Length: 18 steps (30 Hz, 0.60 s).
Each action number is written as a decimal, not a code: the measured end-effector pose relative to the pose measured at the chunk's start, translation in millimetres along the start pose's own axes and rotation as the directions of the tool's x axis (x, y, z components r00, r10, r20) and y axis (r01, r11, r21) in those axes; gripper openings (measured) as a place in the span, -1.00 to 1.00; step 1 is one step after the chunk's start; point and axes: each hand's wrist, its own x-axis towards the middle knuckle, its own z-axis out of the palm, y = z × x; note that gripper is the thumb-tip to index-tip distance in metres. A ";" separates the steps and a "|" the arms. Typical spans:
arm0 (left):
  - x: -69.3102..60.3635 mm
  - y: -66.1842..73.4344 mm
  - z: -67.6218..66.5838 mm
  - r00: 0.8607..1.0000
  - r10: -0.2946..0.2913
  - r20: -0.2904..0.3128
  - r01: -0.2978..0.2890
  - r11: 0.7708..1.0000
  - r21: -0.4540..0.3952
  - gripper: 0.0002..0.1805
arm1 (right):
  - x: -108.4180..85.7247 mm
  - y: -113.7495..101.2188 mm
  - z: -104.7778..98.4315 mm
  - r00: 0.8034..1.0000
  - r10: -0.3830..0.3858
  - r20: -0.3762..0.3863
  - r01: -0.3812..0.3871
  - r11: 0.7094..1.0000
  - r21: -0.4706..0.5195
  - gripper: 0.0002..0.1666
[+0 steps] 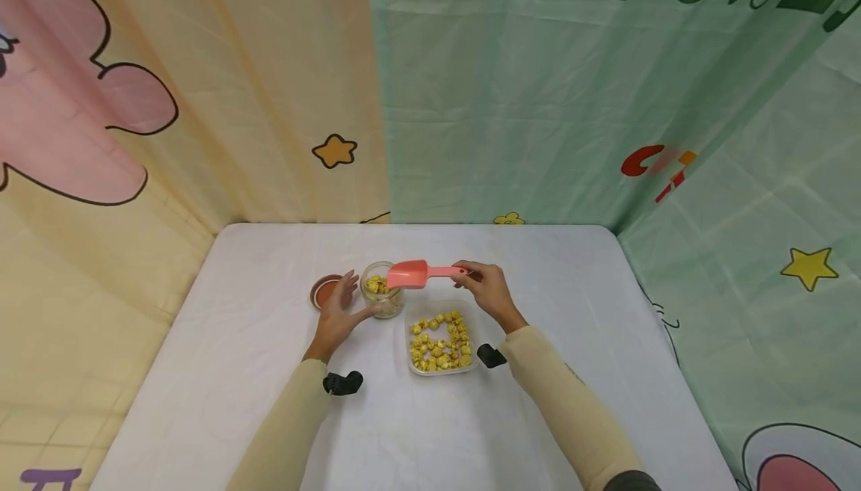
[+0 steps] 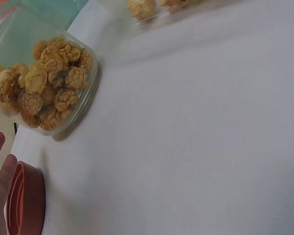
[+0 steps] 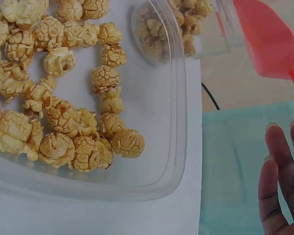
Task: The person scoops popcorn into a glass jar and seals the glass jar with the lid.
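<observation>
My R hand (image 1: 493, 289) has the coral scoop (image 1: 408, 274): thumb & fingers pinch the end of its handle. Bowl of the scoop points L, level w/ & partly in front of the mouth of the glass jar (image 1: 389, 311) in head view; can't tell if it touches the rim. In R wrist view a couple of my other fingers are fairly straight & the pinch itself is out of frame.

My L hand (image 1: 336, 319) grips nothing: fingers spread, thumb out toward the jar's near side, fingertips over the edge of the reddish-brown lid (image 1: 323, 293). Can't tell if thumb meets glass or fingertips meet lid. Lid's on the table (image 1: 269, 259), just L of the jar.

Jar's upright, uncapped, part full w/ yellow popcorn (image 1: 377, 285). Clear plastic box (image 1: 440, 374) sits near it, to the R & closer to me, w/ more popcorn in a rough single layer, bare bottom showing b/w pieces.

Beige sleeves (image 1: 558, 394) on both arms, a black wrist device (image 1: 343, 383) by each hand. Behind the table: cartoon-print curtain, orange star (image 1: 334, 151) on its yellowish part.
</observation>
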 end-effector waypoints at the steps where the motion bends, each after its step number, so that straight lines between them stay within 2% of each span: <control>1: -1.0 -1.3 -0.9 1.000 0.003 -0.003 -0.003 1.000 0.002 0.03 | -1.5 0.8 -0.6 1.000 0.004 -0.001 -0.004 1.000 0.006 -0.70; 12: -16.4 -10.2 -4.1 0.993 0.116 -0.029 -0.117 0.993 -0.024 0.00 | -20.1 12.2 -11.9 0.999 0.044 -0.001 -0.044 0.995 0.084 -0.72; 18: -25.2 -15.2 -0.8 0.991 0.126 -0.036 -0.127 0.991 -0.047 -0.02 | -30.1 17.1 -18.6 0.999 0.054 0.000 -0.054 0.993 0.102 -0.70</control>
